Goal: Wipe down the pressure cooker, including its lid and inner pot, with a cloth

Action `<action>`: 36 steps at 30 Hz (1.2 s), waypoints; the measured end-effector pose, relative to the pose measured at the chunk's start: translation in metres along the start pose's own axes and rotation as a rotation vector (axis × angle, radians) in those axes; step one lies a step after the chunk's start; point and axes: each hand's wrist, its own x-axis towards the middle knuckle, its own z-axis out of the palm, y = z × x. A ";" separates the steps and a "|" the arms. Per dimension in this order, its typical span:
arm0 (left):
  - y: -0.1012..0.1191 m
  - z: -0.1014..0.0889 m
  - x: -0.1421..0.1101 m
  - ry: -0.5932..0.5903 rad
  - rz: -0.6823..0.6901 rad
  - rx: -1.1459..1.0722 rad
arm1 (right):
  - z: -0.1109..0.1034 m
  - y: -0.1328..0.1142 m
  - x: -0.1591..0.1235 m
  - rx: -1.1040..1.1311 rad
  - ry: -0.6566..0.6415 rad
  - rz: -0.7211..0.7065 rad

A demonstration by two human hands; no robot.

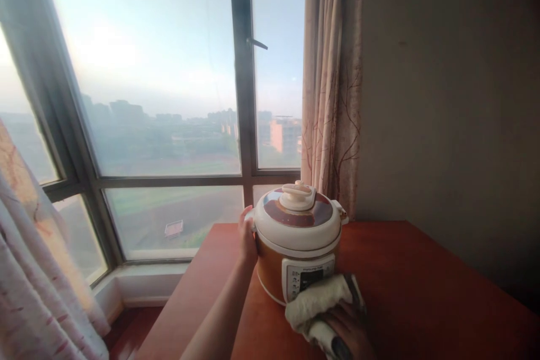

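An electric pressure cooker (pixel 270 270) with a white and brown lid stands upright on a reddish-brown table (pixel 405 275). My left hand (pixel 247 236) is closed around the cooker's left side handle. In front of the cooker, my right hand (pixel 348 326) grips a folded, pale cloth (pixel 318 301) with dark edges. The cloth lies against the lower part of the control panel (pixel 310 273) and covers some of it. My right fingers are partly in shadow, pressed onto the cloth.
Large windows (pixel 160 124) rise behind the table's left side. A patterned curtain (pixel 331 95) hangs behind the cooker, and another curtain (pixel 37 270) hangs at the far left. The dark wall (pixel 442 101) is on the right. The table's left edge borders a low white sill (pixel 147 281).
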 end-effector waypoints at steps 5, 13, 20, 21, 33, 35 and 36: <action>-0.002 0.000 0.000 -0.021 0.017 -0.015 | -0.007 -0.015 0.035 -0.101 0.075 -0.228; -0.004 -0.001 0.002 -0.007 0.027 -0.007 | -0.019 -0.034 0.070 -0.135 0.080 -0.115; -0.006 0.000 0.002 -0.010 0.002 -0.035 | -0.012 -0.013 0.034 -0.228 -0.031 -0.183; -0.006 0.000 0.001 -0.011 -0.002 -0.045 | -0.007 -0.008 0.024 -0.245 -0.020 -0.174; -0.007 0.000 0.002 0.004 0.006 -0.031 | 0.003 0.006 0.016 -0.116 0.112 0.029; -0.007 0.000 0.001 -0.001 0.018 -0.016 | -0.004 -0.006 0.049 -0.089 0.176 0.084; -0.007 0.000 0.001 -0.007 0.022 -0.015 | -0.007 -0.013 0.067 -0.084 0.203 0.075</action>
